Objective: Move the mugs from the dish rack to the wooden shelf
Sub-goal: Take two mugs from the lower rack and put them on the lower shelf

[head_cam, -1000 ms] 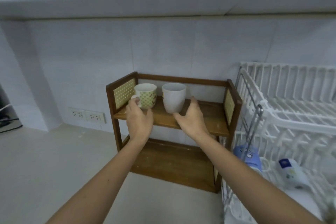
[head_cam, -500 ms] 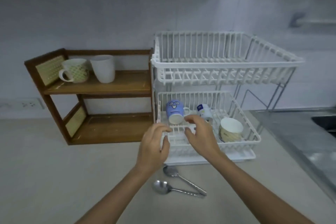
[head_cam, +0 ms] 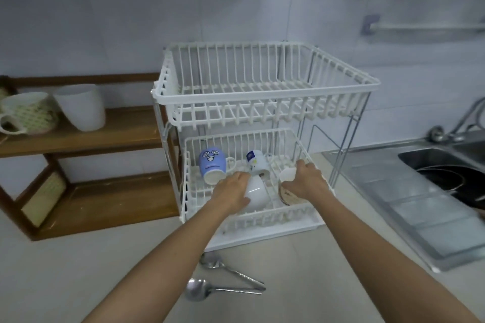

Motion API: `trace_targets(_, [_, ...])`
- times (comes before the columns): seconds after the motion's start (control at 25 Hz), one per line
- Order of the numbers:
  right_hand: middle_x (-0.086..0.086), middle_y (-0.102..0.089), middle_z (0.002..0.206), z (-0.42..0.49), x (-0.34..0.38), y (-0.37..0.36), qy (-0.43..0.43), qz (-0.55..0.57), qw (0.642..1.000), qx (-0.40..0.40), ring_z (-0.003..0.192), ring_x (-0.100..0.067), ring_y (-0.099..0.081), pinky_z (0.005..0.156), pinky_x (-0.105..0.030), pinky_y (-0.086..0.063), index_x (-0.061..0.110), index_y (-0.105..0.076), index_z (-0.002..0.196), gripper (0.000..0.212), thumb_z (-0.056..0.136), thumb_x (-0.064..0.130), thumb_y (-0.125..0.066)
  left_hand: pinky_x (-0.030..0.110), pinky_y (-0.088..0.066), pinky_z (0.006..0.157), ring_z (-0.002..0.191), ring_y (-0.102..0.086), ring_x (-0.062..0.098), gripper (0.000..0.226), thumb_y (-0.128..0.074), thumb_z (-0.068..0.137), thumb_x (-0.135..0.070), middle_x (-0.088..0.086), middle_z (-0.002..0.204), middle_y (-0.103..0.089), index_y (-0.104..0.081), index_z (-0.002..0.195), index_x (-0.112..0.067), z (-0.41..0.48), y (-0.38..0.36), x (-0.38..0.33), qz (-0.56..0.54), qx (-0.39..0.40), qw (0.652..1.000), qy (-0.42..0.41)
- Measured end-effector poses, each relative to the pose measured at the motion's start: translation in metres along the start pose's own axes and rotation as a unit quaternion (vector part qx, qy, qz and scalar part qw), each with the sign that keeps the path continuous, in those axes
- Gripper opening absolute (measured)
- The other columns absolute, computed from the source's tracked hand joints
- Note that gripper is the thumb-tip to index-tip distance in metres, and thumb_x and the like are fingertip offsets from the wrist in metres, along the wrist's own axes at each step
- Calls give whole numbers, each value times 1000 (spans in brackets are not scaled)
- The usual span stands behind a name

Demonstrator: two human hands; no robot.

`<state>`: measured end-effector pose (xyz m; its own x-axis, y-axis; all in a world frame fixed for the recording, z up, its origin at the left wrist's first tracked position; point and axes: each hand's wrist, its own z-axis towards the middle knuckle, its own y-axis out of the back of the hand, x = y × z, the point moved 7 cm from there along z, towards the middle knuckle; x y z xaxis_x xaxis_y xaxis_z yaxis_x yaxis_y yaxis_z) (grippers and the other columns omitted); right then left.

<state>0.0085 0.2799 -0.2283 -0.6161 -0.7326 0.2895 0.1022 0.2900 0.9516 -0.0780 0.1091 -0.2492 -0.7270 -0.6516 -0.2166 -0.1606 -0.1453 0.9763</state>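
Mugs lying in the dish rack's (head_cam: 262,217) lower tier are gripped, a white mug (head_cam: 258,195) by the left hand (head_cam: 231,191) and a cream mug (head_cam: 287,186) by the right hand (head_cam: 305,181), and are best lifted clear of the rim.

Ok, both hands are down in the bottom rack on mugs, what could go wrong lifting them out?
The upper basket hangs low over both hands, so a straight lift could knock a mug against it. The left hand on the white mug sits close to the blue face mug and might bump it.
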Motion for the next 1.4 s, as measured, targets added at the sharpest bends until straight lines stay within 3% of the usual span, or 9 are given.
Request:
trace_targets(0.16, [-19, -27, 148, 22, -5, -22, -48, 3, 997, 53, 134, -39, -31, 104, -47, -37, 11, -14, 147, 96, 78, 52, -66, 44, -42, 97, 125, -46, 33, 87, -71, 78, -38, 12, 143, -41, -22, 146, -16, 29, -25, 2, 31, 73, 997, 1])
trace_targets(0.36, [-17, -30, 140, 37, -10, -38, -66, 30, 997, 22, 125, -41, -39, 96, -46, -42, 15, -21, 145, 95, 72, 46, -73, 46, -44, 94, 118, -46, 36, 110, -80, 66, -37, 14, 134, -42, -8, 149, -25, 41, -48, 11, -28, 92, 995, 5])
trace_targets(0.6, [-13, -35, 138, 25, -8, -23, -35, 89, 994, -49, 120, -40, -45, 93, -47, -47, 20, -34, 138, 88, 65, 38, -79, 42, -46, 89, 114, -46, 32, 107, -79, 60, -31, 12, 130, -43, -18, 147, -22, 29, -26, 24, -87, -30, 996, -3])
trace_targets(0.72, [-10, -40, 134, 3, 1, 4, 4, 118, 990, -81, 117, -36, -49, 89, -44, -48, 23, -36, 138, 88, 63, 43, -79, 40, -50, 83, 113, -50, 29, 103, -81, 55, -33, 6, 128, -48, -26, 141, -24, 5, 7, 25, -190, -123, 974, 20])
trace_targets(0.84, [-3, -44, 127, -25, 15, 25, 62, 86, 991, -82, 111, -30, -54, 77, -39, -46, 31, -40, 132, 88, 54, 53, -77, 40, -52, 82, 106, -54, 20, 98, -81, 48, -46, -6, 120, -53, -29, 130, -37, -37, 29, 28, -263, -182, 947, 34])
trace_targets(0.96, [3, -45, 124, -59, 33, 31, 117, 80, 989, -46, 108, -26, -54, 74, -38, -45, 38, -40, 129, 92, 47, 61, -72, 40, -51, 87, 107, -54, 13, 98, -85, 43, -51, -13, 119, -51, -31, 124, -45, -88, 35, 35, -313, -201, 928, 31])
trace_targets(1.12, [3, -47, 124, -102, 69, 15, 202, 58, 977, 47, 109, -22, -52, 85, -42, -47, 39, -44, 127, 94, 40, 63, -71, 35, -48, 96, 111, -53, 3, 94, -87, 48, -49, -17, 122, -51, -34, 126, -43, -154, 32, 52, -346, -221, 911, 36])
trace_targets(1.28, [4, -47, 119, -139, 118, -12, 286, 30, 954, 83, 109, -22, -53, 88, -42, -47, 38, -47, 126, 90, 43, 59, -74, 31, -52, 88, 104, -55, -3, 87, -85, 47, -52, -31, 114, -52, -35, 117, -52, -212, 31, 96, -323, -268, 901, 110])
trace_targets(1.4, [2, -47, 124, -159, 157, -38, 323, 72, 938, 106, 108, -21, -53, 87, -42, -49, 35, -47, 126, 90, 43, 56, -74, 26, -50, 83, 101, -55, 2, 92, -83, 43, -58, -28, 109, -50, -28, 116, -56, -247, 29, 142, -311, -285, 886, 195])
